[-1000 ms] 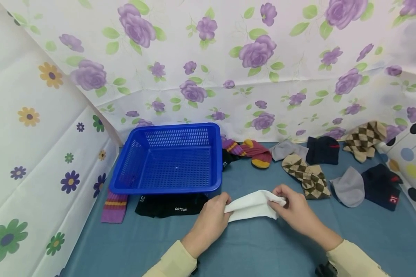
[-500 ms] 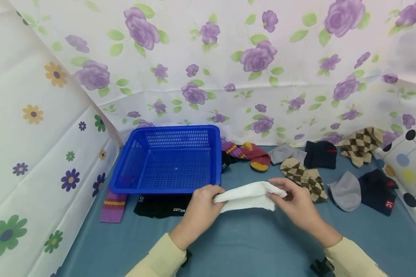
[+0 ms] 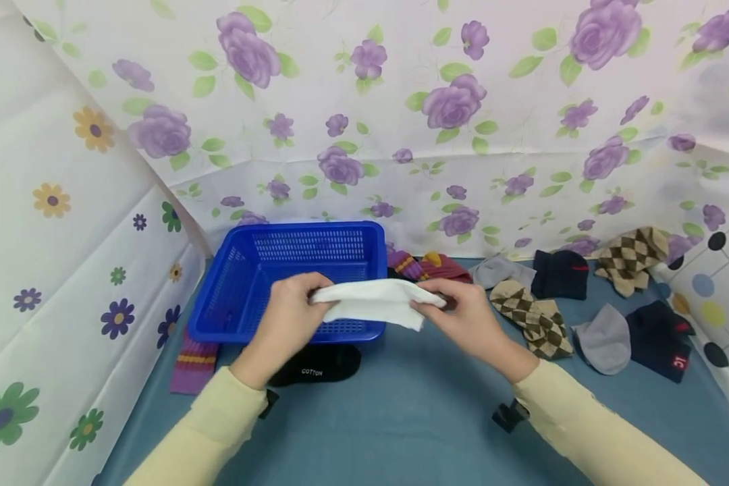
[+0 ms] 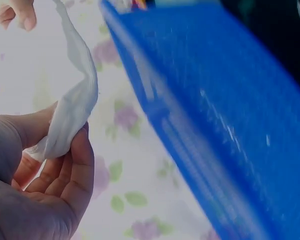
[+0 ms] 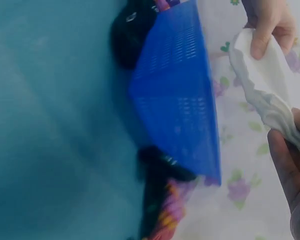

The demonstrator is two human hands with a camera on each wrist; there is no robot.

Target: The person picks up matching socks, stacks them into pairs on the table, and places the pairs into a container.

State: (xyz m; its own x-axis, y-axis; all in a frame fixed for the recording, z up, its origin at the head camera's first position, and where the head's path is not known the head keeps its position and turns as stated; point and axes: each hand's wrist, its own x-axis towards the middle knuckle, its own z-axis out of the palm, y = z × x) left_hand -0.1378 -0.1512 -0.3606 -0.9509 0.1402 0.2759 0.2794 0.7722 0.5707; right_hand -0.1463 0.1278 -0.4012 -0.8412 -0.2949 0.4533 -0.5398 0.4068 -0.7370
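A white sock [image 3: 373, 300] is stretched sideways between my two hands, raised over the front right part of the blue plastic basket [image 3: 215, 327]. My left hand [image 3: 294, 314] pinches its left end between thumb and fingers. At the other end my right hand [image 3: 462, 314] pinches the fabric the same way. In the left wrist view the sock [image 4: 77, 95] looks twisted and narrow, the left hand's fingers curled under it. The right wrist view shows the sock [image 5: 262, 82] broad and bunched near the right thumb. Inside the basket, only bare blue mesh shows.
A black sock [image 3: 325, 364] marked COTTON and a purple striped sock [image 3: 194, 368] lie partly under the basket's front. To the right are grey socks [image 3: 604, 341], navy socks [image 3: 659, 341], brown-checked socks [image 3: 534, 320] and a maroon sock [image 3: 446, 268]. A flowered curtain [image 3: 401, 189] hangs behind.
Both hands have carried the white sock left and upward in the head view, from the table in front to over the basket's right part. Both still grip it.
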